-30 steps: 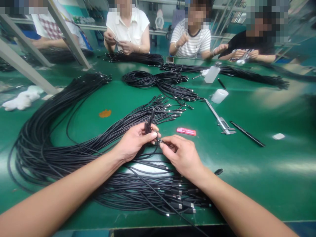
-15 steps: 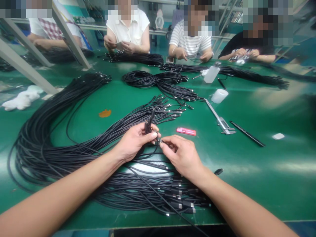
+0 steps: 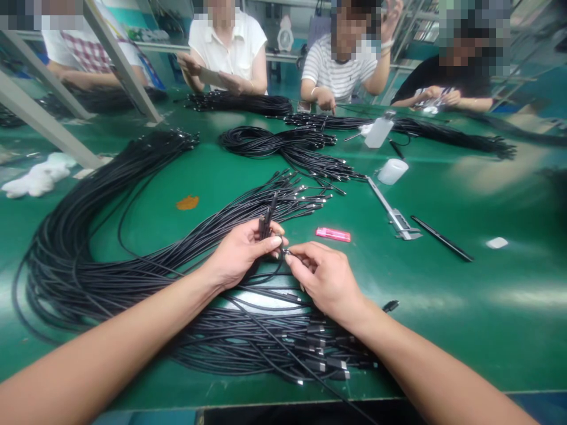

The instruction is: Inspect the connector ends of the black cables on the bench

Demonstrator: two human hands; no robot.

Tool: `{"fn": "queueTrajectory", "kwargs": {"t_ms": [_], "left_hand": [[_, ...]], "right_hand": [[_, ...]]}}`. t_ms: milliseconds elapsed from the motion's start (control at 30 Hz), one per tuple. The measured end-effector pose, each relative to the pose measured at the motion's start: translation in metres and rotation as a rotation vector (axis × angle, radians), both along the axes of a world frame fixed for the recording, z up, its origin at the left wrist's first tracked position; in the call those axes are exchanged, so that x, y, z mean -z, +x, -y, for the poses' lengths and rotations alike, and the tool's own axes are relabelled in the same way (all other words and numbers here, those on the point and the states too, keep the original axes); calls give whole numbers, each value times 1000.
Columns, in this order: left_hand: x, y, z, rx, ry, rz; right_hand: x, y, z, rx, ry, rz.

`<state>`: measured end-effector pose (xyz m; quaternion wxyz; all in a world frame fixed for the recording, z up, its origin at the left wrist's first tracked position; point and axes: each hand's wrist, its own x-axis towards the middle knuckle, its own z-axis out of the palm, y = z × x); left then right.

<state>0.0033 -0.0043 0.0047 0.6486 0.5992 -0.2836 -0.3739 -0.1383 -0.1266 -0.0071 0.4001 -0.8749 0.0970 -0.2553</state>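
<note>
My left hand (image 3: 245, 251) is closed around several black cable ends (image 3: 266, 223), whose connectors point up between thumb and fingers. Just to its right, my right hand (image 3: 325, 274) pinches a small cable connector (image 3: 286, 251) with a shiny metal tip, close to my left fingertips. Below and to the left of both hands lies a large curved bundle of black cables (image 3: 57, 254). Its near connectors (image 3: 336, 366) spread out under my right forearm, and other ends (image 3: 310, 203) fan out beyond my left hand.
On the green table (image 3: 443, 330) are a pink lighter (image 3: 333, 234), a caliper (image 3: 394, 215), a black pen (image 3: 443, 239), a white roll (image 3: 393, 172) and a white bottle (image 3: 379, 131). More cable bundles (image 3: 261, 141) lie farther back. Several people sit across the table.
A person across the table in a striped shirt has raised one hand. Another in a white shirt has lifted a flat item. My hands have hardly moved.
</note>
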Motion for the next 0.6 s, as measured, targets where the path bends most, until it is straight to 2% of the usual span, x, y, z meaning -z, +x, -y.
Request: {"fn": "queueTrajectory", "kwargs": {"t_ms": [400,600], "left_hand": [[1,0,0,-1,-8,-50],[2,3,-1,10,-2,-134]], "right_hand": [[3,1,1,33,104,-29],[5,3,1,32,57,-4]]}}
